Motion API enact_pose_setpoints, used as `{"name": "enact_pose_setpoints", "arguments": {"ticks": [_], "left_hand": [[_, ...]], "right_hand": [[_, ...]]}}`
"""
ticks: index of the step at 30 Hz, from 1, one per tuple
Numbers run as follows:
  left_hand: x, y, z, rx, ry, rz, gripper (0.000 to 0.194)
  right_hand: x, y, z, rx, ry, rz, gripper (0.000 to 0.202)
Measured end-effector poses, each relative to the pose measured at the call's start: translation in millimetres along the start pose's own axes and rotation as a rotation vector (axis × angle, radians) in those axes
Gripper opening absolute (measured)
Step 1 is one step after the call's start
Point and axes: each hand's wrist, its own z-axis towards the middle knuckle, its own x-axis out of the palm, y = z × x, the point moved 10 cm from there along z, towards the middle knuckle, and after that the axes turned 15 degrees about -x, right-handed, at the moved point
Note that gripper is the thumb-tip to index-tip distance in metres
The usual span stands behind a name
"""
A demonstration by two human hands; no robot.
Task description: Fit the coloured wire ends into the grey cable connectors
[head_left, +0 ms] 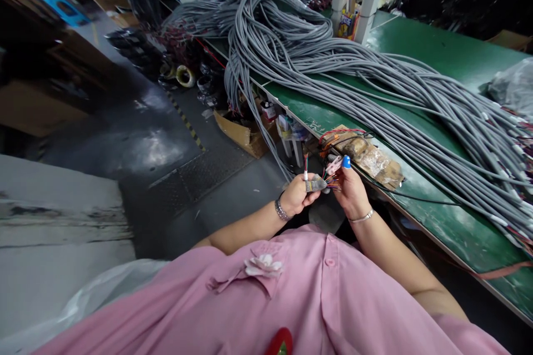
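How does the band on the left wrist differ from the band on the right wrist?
The left band is broad and looks segmented; the right band is narrow and looks smoother. The left band looks darker, while the right band looks brighter and silvery. Both bands are worn around wrists.

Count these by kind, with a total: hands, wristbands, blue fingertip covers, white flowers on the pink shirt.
Hands: 2 (left hand, right hand)
Wristbands: 2
Blue fingertip cover: 1
White flower: 1
Total: 6
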Motion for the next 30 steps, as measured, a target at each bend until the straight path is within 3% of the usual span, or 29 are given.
{"name": "enact_pose_setpoints", "arguments": {"ticks": [6,12,17,23,30], "left_hand": [[-1.4,2,0,-0.012,-0.019,0.01,0.032],[-4.2,-5,-17,0.072,-0.104,0.081,0.036],[-4.7,-10,-29,0.147,-0.199,0.086,0.037],[-3.3,-17,-30,0.206,-0.238,0.038,0.036],[-2.7,-15,-23,0.193,-0.227,0.017,0.032]], "right_hand": [[7,0,-5,0.057,0.049,0.002,0.043],[6,-3,-11,0.151,0.083,0.049,0.045],[5,6,-10,0.077,0.072,0.007,0.028],[3,10,-5,-0.026,0.058,-0.052,0.039],[3,-8,4,0.067,0.031,0.078,0.038]]}}
